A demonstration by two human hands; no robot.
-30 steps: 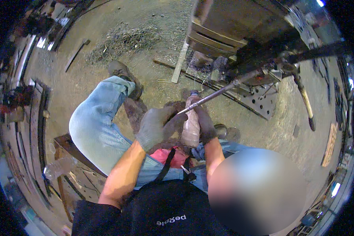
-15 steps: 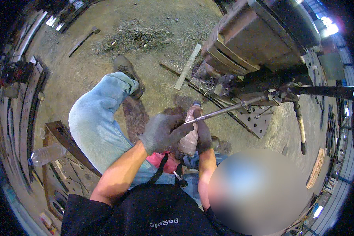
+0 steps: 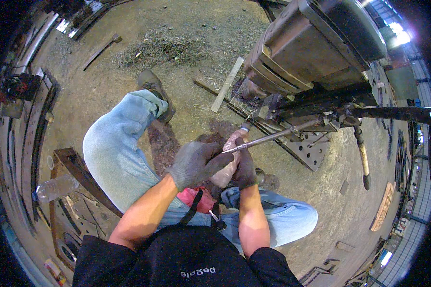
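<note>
My left hand [image 3: 194, 165], in a dark grey glove, is closed at the near end of a long metal rod [image 3: 273, 136]. The rod slopes up to the right, to the hub of a machine. My right hand [image 3: 245, 168], also gloved, is wrapped around a clear plastic bottle [image 3: 223, 176] with a pinkish-brown look. Tilted, the bottle has its capped end pointing away and to the right, and the rod crosses over it. Part of the bottle is hidden by the rod and my right hand. A red cloth [image 3: 198, 199] lies at my lap, below my hands.
The large brown metal machine [image 3: 301, 52] stands at the far right, beside a perforated steel plate [image 3: 307, 150]. A flat metal strip [image 3: 227, 83], a pile of metal shavings [image 3: 170, 48] and a hammer [image 3: 102, 51] lie on the floor. Another clear bottle [image 3: 57, 188] rests at left near steel pieces.
The bottle in my right hand has tipped slightly more to the right at its capped end. My left hand stays at the rod's end, nearly unmoved.
</note>
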